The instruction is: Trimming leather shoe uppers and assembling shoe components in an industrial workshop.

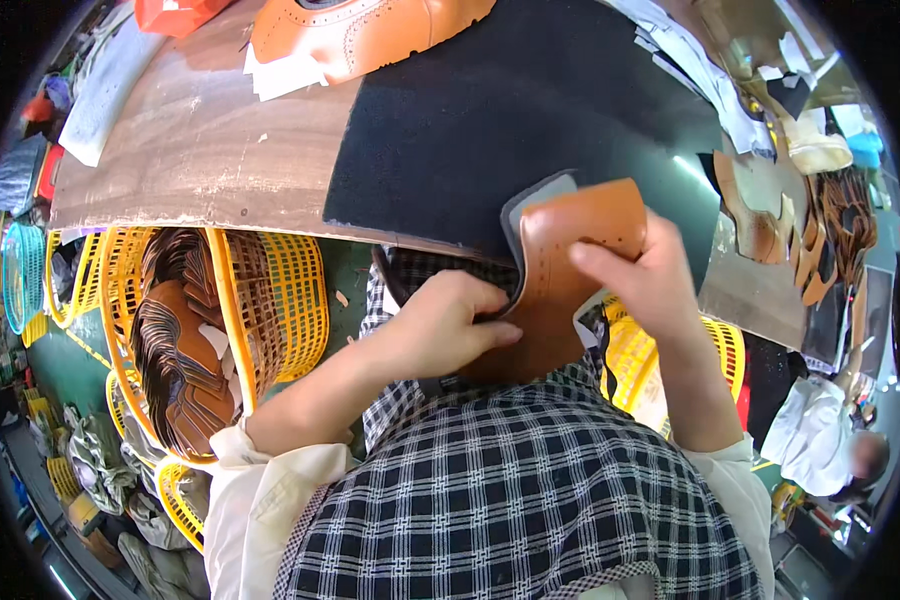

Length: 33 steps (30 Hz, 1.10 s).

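Note:
Both hands hold a brown leather shoe upper piece (pixel 560 265) over my lap, at the table's near edge. It has a row of small punched holes and a dark and grey backing showing along its left side. My left hand (pixel 460 318) pinches its lower left edge between thumb and fingers. Higher up, my right hand (pixel 642 272) grips the right side, thumb on the brown face and the fingers hidden behind. At the table's far side lies a stack of lighter tan shoe uppers (pixel 390 40) with white paper pieces under it.
A black mat (pixel 450 130) covers part of the wooden table (pixel 200 150). Left of me, a yellow basket (pixel 220 330) holds many brown leather pieces; another yellow basket (pixel 630 365) stands by my right forearm. More leather parts (pixel 760 230) lie at right, and a person in white (pixel 815 435) sits beyond.

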### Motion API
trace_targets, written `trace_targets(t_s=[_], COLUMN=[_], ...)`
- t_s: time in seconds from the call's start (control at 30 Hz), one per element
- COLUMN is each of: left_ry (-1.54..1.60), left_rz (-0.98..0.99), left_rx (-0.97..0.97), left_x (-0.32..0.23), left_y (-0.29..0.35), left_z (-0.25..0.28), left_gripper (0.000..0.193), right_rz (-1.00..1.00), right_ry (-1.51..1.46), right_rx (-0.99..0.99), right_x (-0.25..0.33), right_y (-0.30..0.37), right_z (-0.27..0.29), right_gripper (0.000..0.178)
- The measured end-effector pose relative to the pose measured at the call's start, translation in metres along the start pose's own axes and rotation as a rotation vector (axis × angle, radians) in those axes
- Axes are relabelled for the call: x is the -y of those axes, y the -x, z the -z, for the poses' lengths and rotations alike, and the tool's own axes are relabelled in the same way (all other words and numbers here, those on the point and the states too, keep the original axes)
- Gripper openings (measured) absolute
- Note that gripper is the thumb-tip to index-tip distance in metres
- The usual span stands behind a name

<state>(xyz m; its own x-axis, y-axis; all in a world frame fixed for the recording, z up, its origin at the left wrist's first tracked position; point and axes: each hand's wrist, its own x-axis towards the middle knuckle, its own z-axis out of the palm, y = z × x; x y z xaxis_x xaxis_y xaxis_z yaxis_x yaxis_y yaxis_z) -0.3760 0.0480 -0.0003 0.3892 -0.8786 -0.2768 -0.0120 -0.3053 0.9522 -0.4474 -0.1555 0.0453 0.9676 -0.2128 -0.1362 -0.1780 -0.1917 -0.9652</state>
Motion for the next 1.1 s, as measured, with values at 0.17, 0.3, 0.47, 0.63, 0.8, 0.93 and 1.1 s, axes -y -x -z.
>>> trace_targets(t_s=[0.17, 0.3, 0.47, 0.63, 0.8, 0.93, 1.1], left_ry=[0.245, 0.395, 0.676, 0.671, 0.678, 0.695, 0.148], left_rz=[-0.086, -0.19, -0.16, -0.146, -0.128, -0.208, -0.21], left_rx=[-0.087, -0.175, -0.305, -0.407, -0.389, -0.286, -0.17], left_x=[-0.011, -0.023, -0.032, -0.037, -0.046, -0.048, -0.049], left_y=[-0.001, -0.005, -0.004, -0.001, -0.001, -0.007, -0.012], left_z=[-0.012, -0.026, -0.036, -0.041, -0.039, -0.032, -0.025], left_gripper=[0.016, 0.018, 0.017, 0.014, 0.012, 0.007, 0.013], right_rz=[0.037, 0.033, 0.067, 0.274, 0.052, -0.016, -0.12], right_ry=[-0.055, -0.116, -0.042, 0.02, -0.454, -0.514, -0.361], right_rx=[0.051, 0.011, 0.014, -0.18, -0.013, 0.077, 0.294], right_x=[0.002, 0.006, 0.016, 0.006, 0.006, 0.012, 0.009], right_y=[0.011, 0.024, 0.031, 0.027, 0.031, 0.034, 0.024], right_z=[0.017, 0.016, 0.015, 0.029, 0.03, 0.028, 0.055], right_gripper=[0.023, 0.023, 0.02, 0.012, 0.022, 0.033, 0.026])
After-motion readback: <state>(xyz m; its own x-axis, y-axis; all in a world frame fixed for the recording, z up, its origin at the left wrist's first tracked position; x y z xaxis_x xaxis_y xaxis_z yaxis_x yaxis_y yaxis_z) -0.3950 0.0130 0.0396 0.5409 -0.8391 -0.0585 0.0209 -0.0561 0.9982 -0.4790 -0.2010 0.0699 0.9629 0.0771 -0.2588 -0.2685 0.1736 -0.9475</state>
